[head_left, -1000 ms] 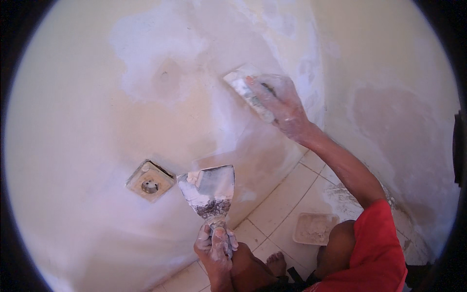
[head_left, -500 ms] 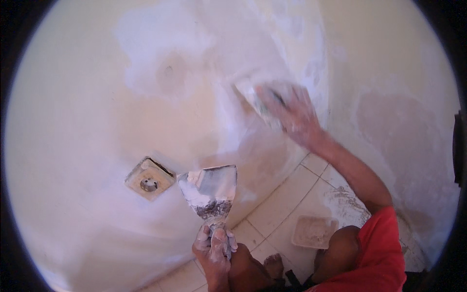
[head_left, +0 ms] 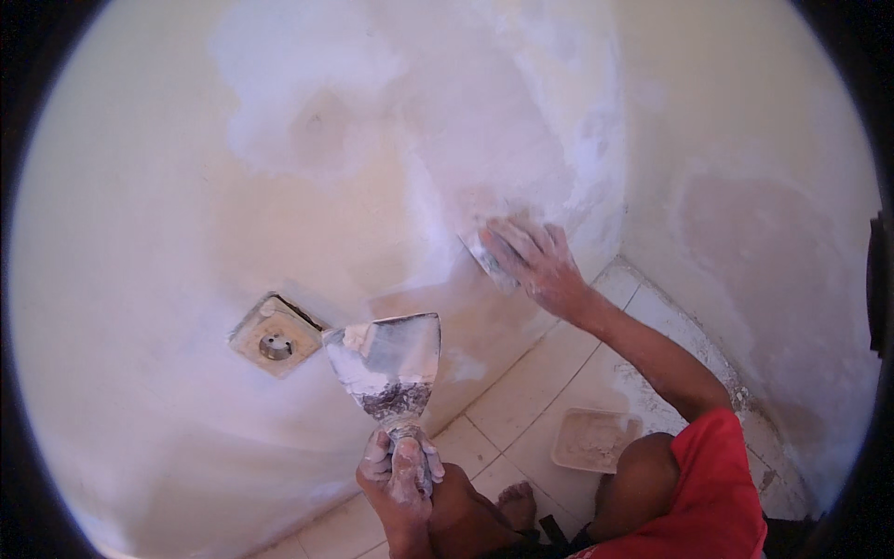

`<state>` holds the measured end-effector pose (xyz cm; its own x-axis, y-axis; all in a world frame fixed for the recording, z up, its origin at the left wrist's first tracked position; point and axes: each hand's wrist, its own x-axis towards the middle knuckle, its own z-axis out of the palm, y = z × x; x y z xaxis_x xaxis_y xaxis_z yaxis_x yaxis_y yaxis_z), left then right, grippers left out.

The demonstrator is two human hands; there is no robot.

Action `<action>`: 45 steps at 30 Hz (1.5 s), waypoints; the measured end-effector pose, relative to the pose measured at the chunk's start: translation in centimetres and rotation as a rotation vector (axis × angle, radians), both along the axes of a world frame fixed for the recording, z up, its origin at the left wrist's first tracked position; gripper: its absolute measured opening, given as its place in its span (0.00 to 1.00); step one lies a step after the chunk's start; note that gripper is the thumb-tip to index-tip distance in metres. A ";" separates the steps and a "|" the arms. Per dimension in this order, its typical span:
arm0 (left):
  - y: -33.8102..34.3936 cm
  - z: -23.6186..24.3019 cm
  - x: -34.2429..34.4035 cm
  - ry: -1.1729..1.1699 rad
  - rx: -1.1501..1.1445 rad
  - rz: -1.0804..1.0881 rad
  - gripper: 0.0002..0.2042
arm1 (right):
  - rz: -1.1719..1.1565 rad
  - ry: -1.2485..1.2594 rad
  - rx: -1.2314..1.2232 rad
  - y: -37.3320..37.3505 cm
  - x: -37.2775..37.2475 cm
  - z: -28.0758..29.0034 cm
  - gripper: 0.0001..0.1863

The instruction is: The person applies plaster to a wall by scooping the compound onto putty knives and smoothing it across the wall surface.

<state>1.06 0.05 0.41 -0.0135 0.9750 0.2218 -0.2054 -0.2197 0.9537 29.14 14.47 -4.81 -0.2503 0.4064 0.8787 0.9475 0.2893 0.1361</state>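
Crouching at the foot of a patched wall (head_left: 279, 140), a person works with two putty knives, one in each hand. At the centre, the left hand (head_left: 402, 470) is clamped around the handle of a wide knife (head_left: 389, 359), its blade raised upright just in front of the wall and smeared with white filler along the top and a dark, crusted band near the handle. Higher and to the right, the right hand (head_left: 535, 265) lies flat with fingers spread, pressing a smaller knife (head_left: 480, 256) against the wall; only a corner of that blade shows from under the fingers, and whether the thumb grips it cannot be told. Broad white patches of fresh filler cover the wall above both hands and run down into the corner where a second wall (head_left: 764, 233) meets it. One wall socket (head_left: 275, 335), its square plate tilted and dusty, sits just left of the wide blade, apart from it. On the pale tiled floor (head_left: 531, 391) below, a single shallow tray (head_left: 596, 438) coated in filler rests near the person's bent knee (head_left: 643, 475), beside the red shorts (head_left: 717, 494). One bare foot (head_left: 512, 503) shows between the knees.
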 end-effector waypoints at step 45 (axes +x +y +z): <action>2.4 -2.5 -2.3 0.211 -0.138 -0.084 0.14 | 0.362 0.099 -0.265 -10.9 -7.4 9.8 0.24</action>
